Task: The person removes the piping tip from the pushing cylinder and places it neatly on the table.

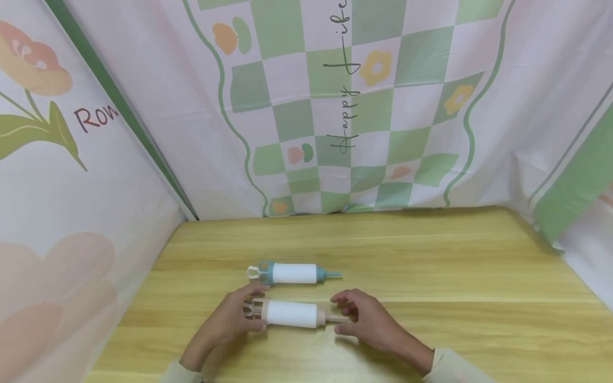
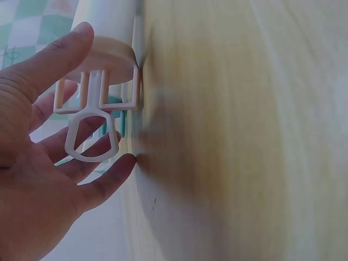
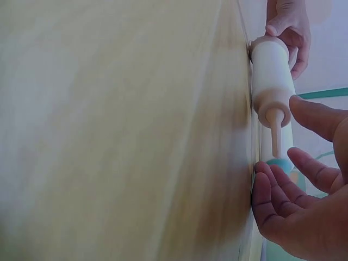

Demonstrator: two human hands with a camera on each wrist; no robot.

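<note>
Two syringe-shaped things lie side by side on the wooden table [image 1: 431,266]. The nearer one, the beige-ended syringe [image 1: 292,314], has a white barrel, a framed end with a pale loop [image 2: 92,157] and a thin tip [image 3: 275,136]. My left hand [image 1: 234,311] is around its framed end, fingers spread and thumb beside the barrel; whether the thumb touches cannot be told. Around the tip, my right hand [image 1: 366,322] has its fingers loosely bent, with a gap to the tip in the right wrist view. Just beyond lies the teal-ended syringe [image 1: 294,273], untouched, its loop also leftward.
A white curtain with a green checked print [image 1: 330,106] hangs behind the table's far edge. Another printed curtain [image 1: 96,186] runs along the left side, and a green-striped one [image 1: 574,181] stands at the right.
</note>
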